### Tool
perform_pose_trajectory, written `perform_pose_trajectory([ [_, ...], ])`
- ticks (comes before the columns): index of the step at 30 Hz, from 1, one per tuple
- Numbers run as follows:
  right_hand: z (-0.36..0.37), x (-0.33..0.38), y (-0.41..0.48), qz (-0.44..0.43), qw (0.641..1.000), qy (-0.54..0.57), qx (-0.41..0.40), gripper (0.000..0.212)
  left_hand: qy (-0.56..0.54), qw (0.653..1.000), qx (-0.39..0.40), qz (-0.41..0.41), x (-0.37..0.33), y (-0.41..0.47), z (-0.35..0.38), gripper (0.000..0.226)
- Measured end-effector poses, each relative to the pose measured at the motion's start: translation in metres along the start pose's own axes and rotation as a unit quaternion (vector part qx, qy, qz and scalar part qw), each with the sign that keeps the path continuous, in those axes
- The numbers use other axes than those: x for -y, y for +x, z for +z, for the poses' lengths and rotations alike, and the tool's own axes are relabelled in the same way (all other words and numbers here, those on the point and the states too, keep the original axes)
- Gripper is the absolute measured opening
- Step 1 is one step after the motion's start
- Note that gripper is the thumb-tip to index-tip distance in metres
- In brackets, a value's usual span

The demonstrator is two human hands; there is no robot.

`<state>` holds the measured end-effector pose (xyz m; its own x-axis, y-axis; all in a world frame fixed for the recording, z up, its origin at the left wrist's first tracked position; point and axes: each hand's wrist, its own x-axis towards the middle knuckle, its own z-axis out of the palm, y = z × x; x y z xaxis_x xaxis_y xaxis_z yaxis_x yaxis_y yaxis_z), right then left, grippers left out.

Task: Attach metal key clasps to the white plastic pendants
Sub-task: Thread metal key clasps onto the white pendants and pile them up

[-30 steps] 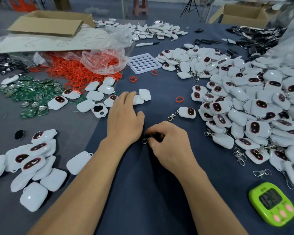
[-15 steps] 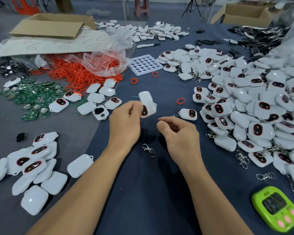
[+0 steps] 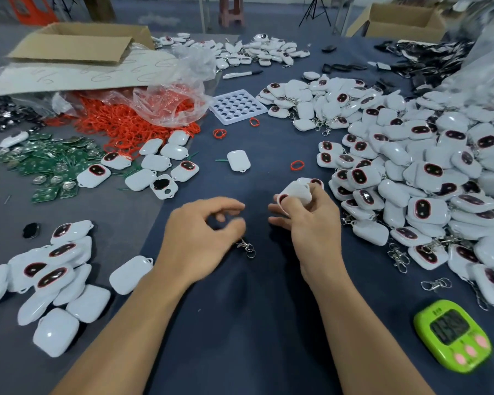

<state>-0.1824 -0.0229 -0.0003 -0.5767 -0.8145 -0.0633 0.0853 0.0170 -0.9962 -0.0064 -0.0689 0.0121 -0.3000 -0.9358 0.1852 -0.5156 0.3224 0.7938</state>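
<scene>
1. Plainly the right hand (image 3: 314, 223) has the job's piece: its thumb and fingers are curled round a white pendant (image 3: 295, 193), lifted off the cloth and tipped toward the other hand, likely so its small loop can be reached (the loop itself is too small to make out)
2. The left hand (image 3: 200, 238) holds nothing; its fingers are loosely bent, with thumb and forefinger apart, a shape ready to pinch. It is blurred, so I cannot tell whether a fingertip touches anything
3. Just beside that hand's fingertips, on the side toward the person, a metal clasp (image 3: 247, 248) lies flat on the dark cloth (image 3: 254, 309), between the two hands. Its place suits a short reach, and picking it up looks like the step in hand
4. Beyond the right hand and off to its outer side sprawls the heap of pendants (image 3: 428, 178), with clasps showing among them. I take this for the finished side, close enough to drop work onto
5. Outside the right wrist lie spare clasps (image 3: 437, 284), probably stock for coming rounds
6. Off the left hand's outer side sit bare pendants (image 3: 130, 273) with no clasp, apparently waiting; one lone pendant (image 3: 238, 160) lies beyond the left fingers
7. Nearest the person, outside the right forearm, a green timer (image 3: 454, 334) faces up, probably pacing the work
</scene>
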Motion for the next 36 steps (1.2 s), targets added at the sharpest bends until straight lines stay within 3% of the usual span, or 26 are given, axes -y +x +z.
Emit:
perform_pose_trajectory([
  [3, 0.001, 0.0, -0.001, -0.008, 1.0, -0.007, -0.009, 0.014, 0.135, 0.974, 0.158, 0.085, 0.005, -0.008, -0.005, 0.035],
  [5, 0.002, -0.001, -0.002, -0.014, 0.999, -0.04, -0.008, 0.016, 0.126, 0.973, 0.176, 0.082, 0.003, -0.005, -0.003, 0.021],
  [9, 0.002, 0.002, -0.005, -0.007, 0.999, -0.052, 0.002, 0.034, 0.082, 0.987, 0.132, 0.049, 0.002, -0.005, 0.001, 0.013],
  [16, 0.0, 0.007, -0.015, -0.055, 0.977, -0.187, 0.087, 0.009, 0.001, 1.0, -0.006, 0.009, 0.005, -0.005, 0.002, 0.017],
  [22, 0.007, 0.01, -0.023, -0.062, 0.95, -0.273, 0.138, 0.014, -0.054, 0.998, -0.001, 0.024, 0.009, -0.003, 0.002, 0.017],
  [26, 0.007, 0.011, -0.025, -0.06, 0.961, -0.236, 0.129, 0.018, -0.078, 0.997, 0.009, 0.021, 0.007, -0.003, 0.001, 0.02],
  [31, 0.007, 0.009, -0.02, -0.058, 0.98, -0.176, 0.073, 0.018, -0.031, 0.999, 0.026, 0.023, 0.005, -0.004, 0.003, 0.019],
  [36, 0.007, 0.011, -0.022, -0.073, 0.975, -0.181, 0.104, 0.024, -0.054, 0.998, -0.011, 0.034, 0.004, -0.006, 0.003, 0.025],
])
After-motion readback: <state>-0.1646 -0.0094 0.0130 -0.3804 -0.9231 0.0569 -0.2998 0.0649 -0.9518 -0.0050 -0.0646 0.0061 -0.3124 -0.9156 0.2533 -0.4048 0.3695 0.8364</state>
